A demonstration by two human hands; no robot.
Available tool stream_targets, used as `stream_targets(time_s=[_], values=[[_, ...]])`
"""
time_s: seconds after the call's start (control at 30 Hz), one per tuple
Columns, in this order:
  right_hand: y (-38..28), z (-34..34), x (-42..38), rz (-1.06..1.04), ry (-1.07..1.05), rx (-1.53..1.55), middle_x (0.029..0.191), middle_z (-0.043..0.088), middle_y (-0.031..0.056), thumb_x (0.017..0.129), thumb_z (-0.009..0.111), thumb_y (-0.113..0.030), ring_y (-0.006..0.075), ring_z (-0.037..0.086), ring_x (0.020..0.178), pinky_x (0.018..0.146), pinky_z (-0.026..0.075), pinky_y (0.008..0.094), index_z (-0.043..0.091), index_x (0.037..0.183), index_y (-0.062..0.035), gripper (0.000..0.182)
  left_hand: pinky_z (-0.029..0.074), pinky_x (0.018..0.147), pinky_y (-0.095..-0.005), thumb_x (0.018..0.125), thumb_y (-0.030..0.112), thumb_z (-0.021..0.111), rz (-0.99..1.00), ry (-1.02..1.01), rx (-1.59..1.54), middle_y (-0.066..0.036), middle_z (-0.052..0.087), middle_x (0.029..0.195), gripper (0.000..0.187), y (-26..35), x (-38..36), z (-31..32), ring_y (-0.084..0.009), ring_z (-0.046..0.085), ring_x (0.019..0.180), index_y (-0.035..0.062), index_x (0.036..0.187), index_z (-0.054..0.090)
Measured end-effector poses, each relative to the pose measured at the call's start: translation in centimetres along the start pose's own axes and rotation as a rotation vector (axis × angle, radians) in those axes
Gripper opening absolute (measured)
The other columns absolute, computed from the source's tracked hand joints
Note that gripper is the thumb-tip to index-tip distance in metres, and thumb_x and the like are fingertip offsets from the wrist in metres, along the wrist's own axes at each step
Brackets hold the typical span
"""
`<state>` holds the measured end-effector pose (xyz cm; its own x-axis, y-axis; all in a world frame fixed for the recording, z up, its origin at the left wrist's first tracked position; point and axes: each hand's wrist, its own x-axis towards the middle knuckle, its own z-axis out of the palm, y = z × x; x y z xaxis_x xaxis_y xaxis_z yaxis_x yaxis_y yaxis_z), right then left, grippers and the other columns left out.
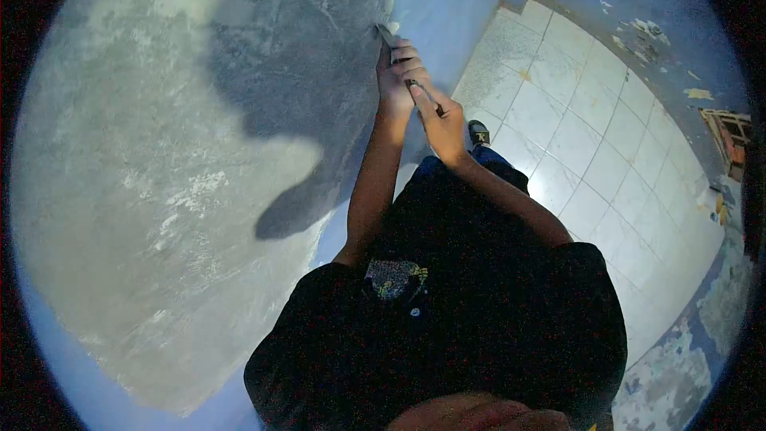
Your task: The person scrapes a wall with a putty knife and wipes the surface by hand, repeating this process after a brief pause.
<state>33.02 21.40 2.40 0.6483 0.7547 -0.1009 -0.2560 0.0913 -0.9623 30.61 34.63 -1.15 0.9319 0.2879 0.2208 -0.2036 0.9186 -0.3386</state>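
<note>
A scraper with a thin metal blade (pixel 385 34) meets the wall at the line between bare grey plaster (pixel 159 231) and blue paint (pixel 435 0). My left hand (pixel 399 84) is closed around the scraper near its blade, the fingers curled across it. Just below and to the right, my right hand (pixel 441 121) grips the dark handle, thumb laid along it. Both arms reach up and forward from my body. Palms and fingers hide most of the tool, so its full shape does not show.
White floor tiles (pixel 578 112) lie to the right, with my shoe (pixel 479 132) on them. The far blue wall has peeling patches (pixel 642 36). A brown wooden object (pixel 728 142) stands by the right edge. Shadows of my head and arm fall across the plaster.
</note>
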Motion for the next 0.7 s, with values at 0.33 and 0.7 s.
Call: stream_targets(time_s=[0.33, 0.7], values=[[1.4, 0.7, 0.2, -0.029, 0.008, 0.067, 0.062, 0.045, -0.0049, 0.090, 0.056, -0.019, 0.0025, 0.037, 0.057, 0.051, 0.030, 0.0204, 0.059, 0.115, -0.0017, 0.030, 0.032, 0.044, -0.0235, 0.093, 0.035, 0.043, 0.150, 0.100, 0.327, 0.001, 0.049, 0.057, 0.036, 0.1, -0.4, 1.0, -0.0082, 0.040, 0.042, 0.0026, 0.083, 0.055], [1.5, 0.7, -0.2, -0.004, -0.025, -0.097, 0.059, 0.038, -0.0009, 0.092, 0.053, -0.023, 0.0052, 0.035, 0.058, 0.048, 0.031, 0.0253, 0.060, 0.107, -0.0003, 0.028, 0.029, 0.042, -0.0220, 0.092, 0.033, 0.046, 0.055, 0.109, 0.307, 0.005, 0.040, 0.050, 0.029, 0.7, 0.2, 1.3, -0.0067, 0.034, 0.040, 0.0092, 0.076, 0.051]])
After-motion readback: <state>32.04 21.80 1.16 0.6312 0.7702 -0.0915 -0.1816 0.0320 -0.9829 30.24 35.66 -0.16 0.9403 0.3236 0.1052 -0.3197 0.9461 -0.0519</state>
